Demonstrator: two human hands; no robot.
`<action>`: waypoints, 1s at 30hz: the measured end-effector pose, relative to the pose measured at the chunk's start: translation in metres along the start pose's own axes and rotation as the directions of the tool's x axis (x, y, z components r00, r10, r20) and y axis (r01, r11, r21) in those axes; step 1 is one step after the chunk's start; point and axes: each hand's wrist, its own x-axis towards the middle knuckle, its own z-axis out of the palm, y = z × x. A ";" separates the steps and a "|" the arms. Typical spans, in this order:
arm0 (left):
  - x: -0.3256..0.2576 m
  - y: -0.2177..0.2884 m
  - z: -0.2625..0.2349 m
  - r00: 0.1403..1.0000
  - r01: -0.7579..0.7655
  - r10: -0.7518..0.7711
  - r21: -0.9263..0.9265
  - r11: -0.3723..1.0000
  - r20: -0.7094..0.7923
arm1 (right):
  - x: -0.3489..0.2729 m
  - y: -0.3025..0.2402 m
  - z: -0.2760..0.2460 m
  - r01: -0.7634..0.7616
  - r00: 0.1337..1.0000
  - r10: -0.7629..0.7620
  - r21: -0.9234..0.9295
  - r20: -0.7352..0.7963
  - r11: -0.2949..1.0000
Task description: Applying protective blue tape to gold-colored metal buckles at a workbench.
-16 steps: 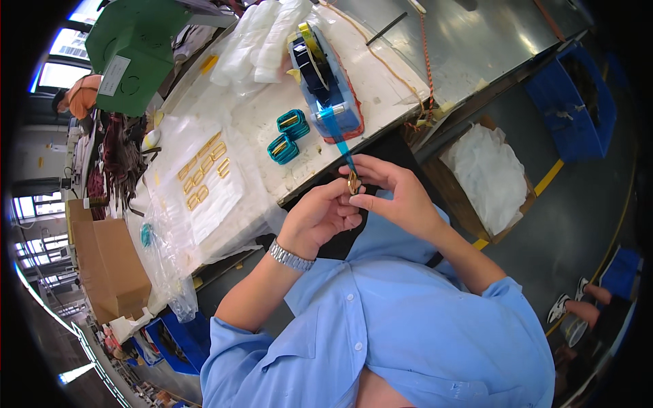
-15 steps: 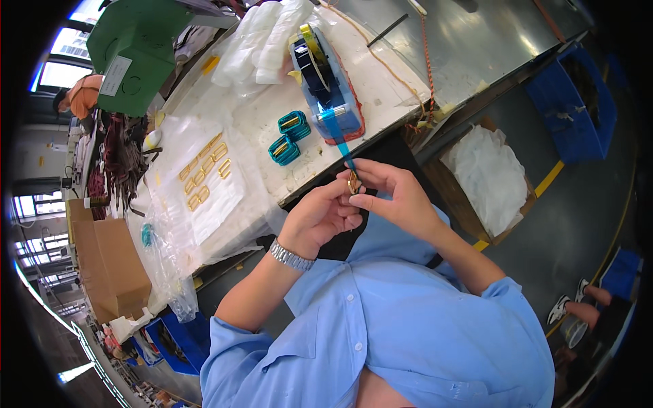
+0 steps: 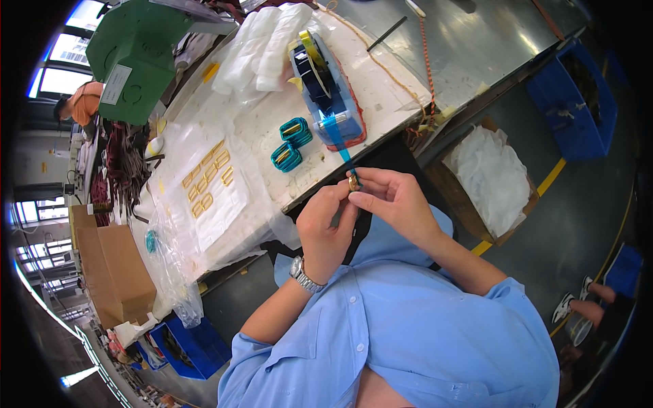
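Observation:
My left hand (image 3: pixel 325 228) and my right hand (image 3: pixel 403 204) meet in front of the table's near edge. Between their fingertips they pinch a small gold metal ring or buckle (image 3: pixel 354 182), partly covered by the fingers. A strip of translucent blue tape (image 3: pixel 345 155) runs from the blue tape dispenser (image 3: pixel 350 126) down to that piece. Left of the dispenser lie two turquoise-wrapped bundles (image 3: pixel 286 158) with gold showing inside. Farther left, several gold rectangular buckles (image 3: pixel 218 170) are laid in rows on a white plastic sheet (image 3: pixel 228 217).
White rolled plastic (image 3: pixel 269 51) lies behind the dispenser. A green metal housing (image 3: pixel 136 61) stands far left, a cardboard box (image 3: pixel 119 272) below it. Right of me are a carton with white plastic (image 3: pixel 490 180) and a blue crate (image 3: pixel 571 102). A person in orange (image 3: pixel 87 102) is at far left.
My left hand has turned: its curled fingers now point upward, thumb toward the piece. The gold piece stays pinched at the tape's end. The whole view has shifted slightly.

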 end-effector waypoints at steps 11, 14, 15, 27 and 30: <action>0.046 0.007 -0.018 0.948 0.278 -0.251 -0.126 0.952 0.196 | 0.000 -0.009 0.004 -0.033 0.999 0.033 0.067 -0.005 0.997; 0.062 0.006 -0.024 0.886 0.419 -0.348 -0.210 0.883 0.306 | 0.000 -0.012 0.006 -0.031 1.000 0.031 0.032 -0.002 0.999; 0.066 0.009 -0.027 0.853 0.488 -0.389 -0.265 0.832 0.349 | 0.000 -0.012 0.005 -0.030 1.000 0.030 0.033 -0.001 0.999; 0.110 -0.011 -0.056 0.597 0.768 -0.453 -0.306 0.563 0.662 | 0.045 -0.026 -0.015 0.136 0.976 -0.117 -0.095 0.181 0.986; 0.113 -0.014 -0.058 0.531 0.833 -0.467 -0.333 0.442 0.708 | 0.043 -0.028 -0.008 0.148 0.978 -0.132 -0.091 0.162 0.985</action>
